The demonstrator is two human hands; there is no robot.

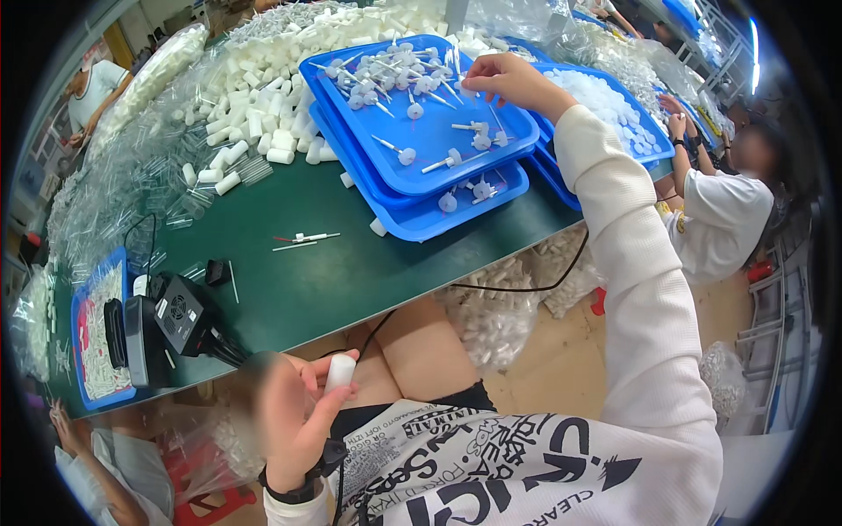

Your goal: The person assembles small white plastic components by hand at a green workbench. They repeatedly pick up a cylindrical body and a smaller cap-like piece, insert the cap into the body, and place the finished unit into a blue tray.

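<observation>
My left hand [298, 416] is near my lap, below the table's front edge, its fingers closed round a short white plastic cylinder [340, 373]. Out over the far right part of the upper blue tray [403, 178], my right hand [513, 81] pinches a small white stick piece with a round disc [463, 88], partly hidden by the fingertips. Many similar white disc-and-stick pieces [415, 110] lie heaped at the far side of that tray, with a few scattered nearer. Another blue tray [421, 230] sits beneath it and holds a few more.
White cylinders [272, 131] and clear tubes [105, 193] pile up at the left and back. A blue tray of white discs [596, 101] stands right. Loose thin sticks [305, 238], a black fan device [186, 311] and a cable [526, 287] are nearby. Co-workers sit around.
</observation>
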